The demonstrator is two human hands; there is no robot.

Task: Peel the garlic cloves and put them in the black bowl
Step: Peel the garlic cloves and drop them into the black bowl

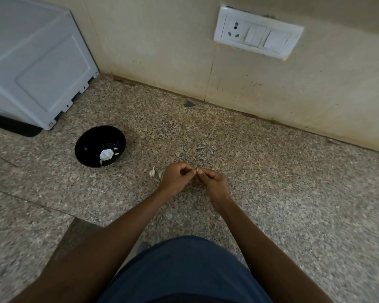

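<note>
A black bowl [90, 142] stands on the speckled stone counter [271, 182], left of my hands. Inside it lie a whitish garlic piece [106, 154] and a few small cloves. My left hand [176, 179] and my right hand [212, 184] meet over the counter, fingertips together, pinching a small garlic clove [196, 170] between them. Most of the clove is hidden by my fingers. A bit of garlic with a stem [152, 172] lies on the counter just left of my left hand.
A white appliance [35, 62] stands at the back left, close behind the bowl. The tiled wall [162, 51] runs along the counter's back, with a white socket and switch plate [258, 31]. My blue clothing fills the bottom.
</note>
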